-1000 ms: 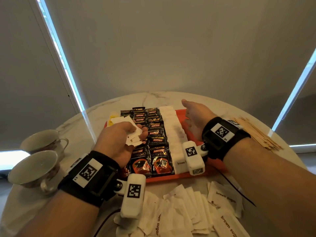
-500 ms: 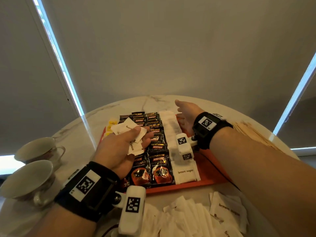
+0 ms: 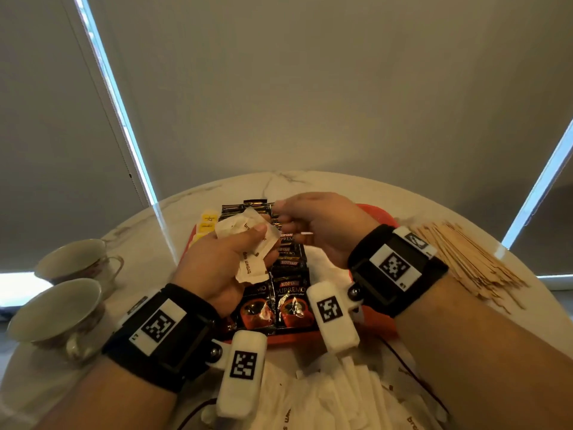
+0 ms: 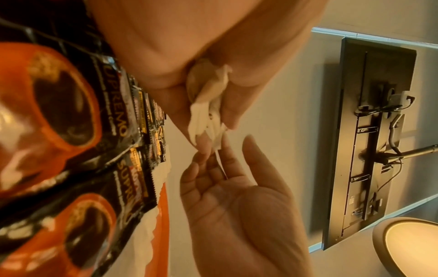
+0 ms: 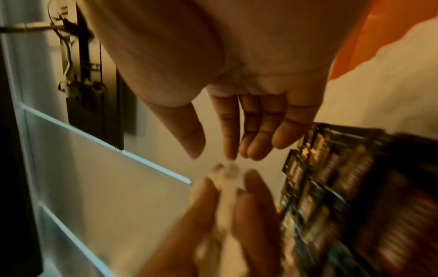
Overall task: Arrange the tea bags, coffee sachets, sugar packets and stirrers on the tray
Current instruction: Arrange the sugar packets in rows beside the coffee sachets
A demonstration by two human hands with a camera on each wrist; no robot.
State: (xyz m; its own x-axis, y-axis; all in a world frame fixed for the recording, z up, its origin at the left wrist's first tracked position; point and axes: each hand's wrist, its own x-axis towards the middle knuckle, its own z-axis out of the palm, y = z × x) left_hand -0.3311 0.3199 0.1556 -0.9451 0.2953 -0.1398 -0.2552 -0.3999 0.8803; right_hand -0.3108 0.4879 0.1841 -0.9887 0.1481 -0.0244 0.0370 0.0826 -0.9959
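My left hand (image 3: 259,240) grips a bunch of white brown-sugar packets (image 3: 248,265) above the orange tray (image 3: 373,212). My right hand (image 3: 283,217) is beside it with straight fingers. In the left wrist view its fingertips (image 4: 201,159) touch the edge of the held packets (image 4: 206,112). On the tray lie black coffee sachets (image 3: 291,305) in rows, a white row of sugar packets (image 3: 322,268) to their right, and yellow tea bags (image 3: 207,221) at the far left. Wooden stirrers (image 3: 465,262) lie heaped on the table right of the tray.
Loose sugar packets (image 3: 325,395) are scattered on the marble table in front of the tray. Two teacups (image 3: 59,308) (image 3: 77,259) stand at the left edge. Grey blinds close off the back.
My right hand has come left from the tray's far right side to the packets in my left hand. The left hand has kept its hold and shifted a little towards the middle.
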